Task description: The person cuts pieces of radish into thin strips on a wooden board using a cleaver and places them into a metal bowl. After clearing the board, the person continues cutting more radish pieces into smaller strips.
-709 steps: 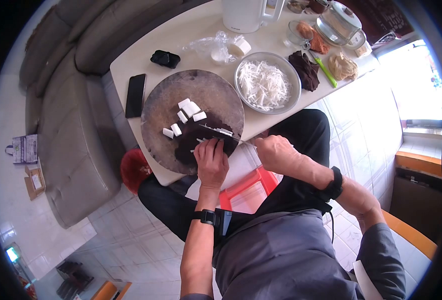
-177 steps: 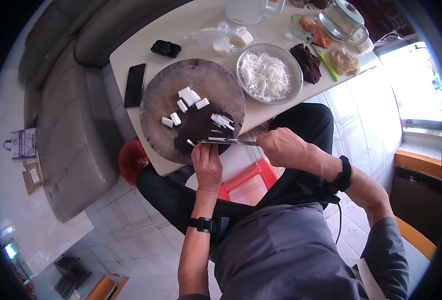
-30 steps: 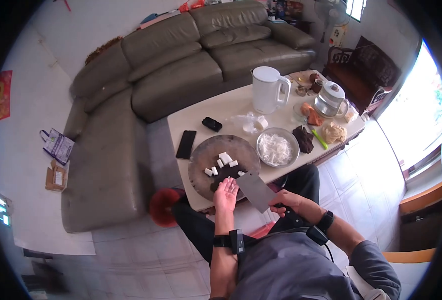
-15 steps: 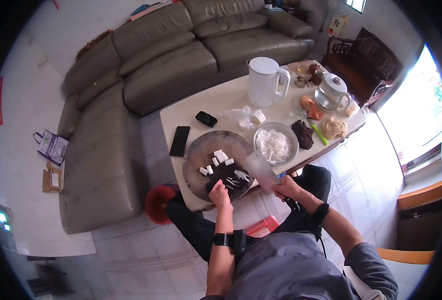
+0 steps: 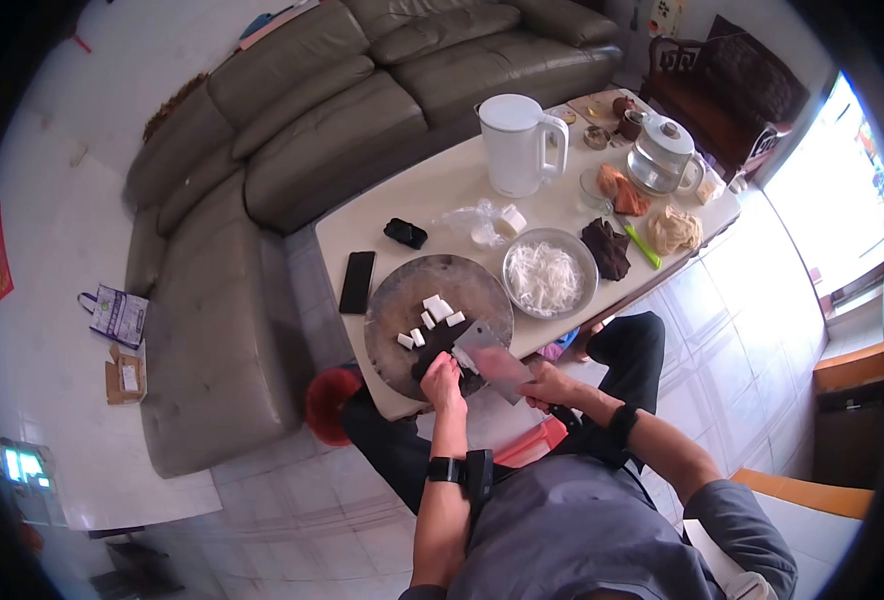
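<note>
My right hand (image 5: 552, 384) grips a cleaver (image 5: 502, 370) by its handle, its wide blade tilted over the near right of a round chopping board (image 5: 392, 310). Closed fingers of my left hand (image 5: 443, 382) rest at the board's near edge, close to the blade; what they hold is hidden. Several white food blocks (image 5: 439, 307) lie around the board's middle, next to a dark patch. Cut white pieces (image 5: 466, 362) show beside the blade, partly covered by it. Right of the board, a metal bowl (image 5: 593, 290) holds thin white shreds (image 5: 545, 275).
On the table (image 5: 337, 240) are a phone (image 5: 358, 282), a small black object (image 5: 405, 233), a plastic bag (image 5: 477, 222), a white kettle (image 5: 509, 145), a glass teapot (image 5: 661, 160) and a green-handled tool (image 5: 644, 246). A red stool (image 5: 332, 405) stands by my left leg.
My right hand has brought the cleaver left, from beside the bowl to over the board near my left hand. The white strips there are now partly covered. The camera view has shifted slightly.
</note>
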### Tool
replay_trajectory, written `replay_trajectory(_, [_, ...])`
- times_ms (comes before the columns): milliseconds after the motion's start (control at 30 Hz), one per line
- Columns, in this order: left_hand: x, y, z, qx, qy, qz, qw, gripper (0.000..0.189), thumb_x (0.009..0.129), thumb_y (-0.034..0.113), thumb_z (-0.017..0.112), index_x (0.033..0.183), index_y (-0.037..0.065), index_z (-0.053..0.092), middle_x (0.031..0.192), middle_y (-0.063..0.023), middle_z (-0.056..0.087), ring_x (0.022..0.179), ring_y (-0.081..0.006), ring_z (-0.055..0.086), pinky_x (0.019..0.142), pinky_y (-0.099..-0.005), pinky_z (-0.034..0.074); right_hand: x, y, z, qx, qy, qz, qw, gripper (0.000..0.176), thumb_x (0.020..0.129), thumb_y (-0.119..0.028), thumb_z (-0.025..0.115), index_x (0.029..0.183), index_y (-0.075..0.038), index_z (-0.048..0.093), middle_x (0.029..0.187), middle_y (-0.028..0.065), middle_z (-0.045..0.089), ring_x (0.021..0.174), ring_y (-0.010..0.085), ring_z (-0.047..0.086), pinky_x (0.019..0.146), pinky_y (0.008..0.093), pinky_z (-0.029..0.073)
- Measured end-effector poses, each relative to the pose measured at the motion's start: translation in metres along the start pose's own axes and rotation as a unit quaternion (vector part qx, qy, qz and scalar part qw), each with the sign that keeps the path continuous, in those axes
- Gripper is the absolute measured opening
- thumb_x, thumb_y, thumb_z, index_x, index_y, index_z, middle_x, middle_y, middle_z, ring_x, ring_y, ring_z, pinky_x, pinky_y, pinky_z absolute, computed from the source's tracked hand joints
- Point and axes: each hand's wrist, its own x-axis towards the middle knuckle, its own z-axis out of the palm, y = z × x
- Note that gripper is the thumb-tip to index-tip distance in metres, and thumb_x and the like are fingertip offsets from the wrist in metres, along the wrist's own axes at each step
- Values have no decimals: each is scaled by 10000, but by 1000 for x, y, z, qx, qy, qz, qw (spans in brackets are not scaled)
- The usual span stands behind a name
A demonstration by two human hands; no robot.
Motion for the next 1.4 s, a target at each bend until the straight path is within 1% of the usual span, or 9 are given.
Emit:
replay_trajectory(133, [0, 2, 1, -28, -6, -12, 1000, 341, 876, 54, 529, 1196, -63, 515, 1147, -159, 577, 1025, -237, 577, 926, -365, 440, -4, -5, 13, 15, -26, 26, 999, 334, 847, -200, 605, 595, 16, 566, 485, 44, 528, 408, 115, 521, 399, 267, 442])
replay_trajectory(367, [4, 2, -5, -116, -26, -32, 992, 364, 850, 14, 556, 1199, -79, 505, 1146, -163, 577, 1052, -235, 560, 933, -361, 431, -2, 4, 17, 156, -45, 45, 986, 220, 830, -125, 610, 674, 22, 568, 550, 61, 555, 386, 99, 471, 343, 266, 400])
replay_trajectory(600, [0, 15, 50, -35, -98, 23, 994, 452, 770, -38, 640, 1195, -106, 502, 1184, -184, 558, 1065, -239, 561, 925, -326, 443, -11, -1, 0, 193, 31, -21, 980, 232, 849, -123, 592, 666, 17, 570, 523, 41, 528, 379, 88, 452, 350, 264, 384])
replay_trajectory(733, [-10, 23, 101, -16, -177, 29, 984, 372, 845, -15, 572, 1198, -106, 496, 1216, -185, 533, 1106, -243, 536, 962, -334, 426, -20, -6, -28, 154, 87, -44, 983, 266, 835, -125, 570, 608, 14, 565, 493, 54, 526, 369, 103, 472, 354, 275, 397])
replay_trajectory(867, [-16, 14, 157, -73, -307, -5, 949, 467, 923, 174, 513, 1313, -56, 399, 1354, -177, 410, 1259, -239, 394, 1082, -363, 263, -33, -24, -56, 33, 210, -7, 977, 271, 788, -130, 538, 574, 33, 565, 483, 77, 542, 384, 131, 529, 366, 282, 422])
replay_trajectory(900, [-13, 11, 164, -66, -317, 0, 946, 519, 940, 245, 483, 1353, -40, 348, 1417, -178, 333, 1340, -251, 276, 1113, -373, 171, -34, -26, -61, 2, 246, 15, 969, 264, 774, -134, 531, 581, 41, 570, 490, 83, 551, 393, 137, 546, 370, 282, 429])
replay_trajectory(1033, [-3, 0, 176, -71, -309, 18, 948, 525, 946, 257, 467, 1369, -23, 332, 1448, -171, 293, 1364, -273, 232, 1120, -380, 152, -29, -16, -75, -62, 299, -11, 952, 255, 764, -123, 521, 578, 45, 568, 481, 80, 543, 395, 144, 551, 374, 282, 435])
replay_trajectory(1267, [-24, -9, 183, -90, -384, -6, 919, 548, 967, 306, 410, 1392, -17, 288, 1457, -173, 276, 1364, -265, 234, 1122, -346, 146, -31, -21, -86, 44, 243, 6, 969, 242, 755, -100, 507, 574, 52, 563, 469, 86, 527, 380, 163, 534, 362, 290, 416])
replay_trajectory(1400, [-23, -23, 187, -8, -399, 27, 916, 576, 973, 338, 382, 1407, -17, 249, 1462, -168, 265, 1363, -242, 240, 1119, -342, 156, -37, -29, -83, 110, 237, 1, 965, 246, 760, -91, 506, 575, 63, 557, 472, 86, 519, 372, 170, 519, 355, 295, 408])
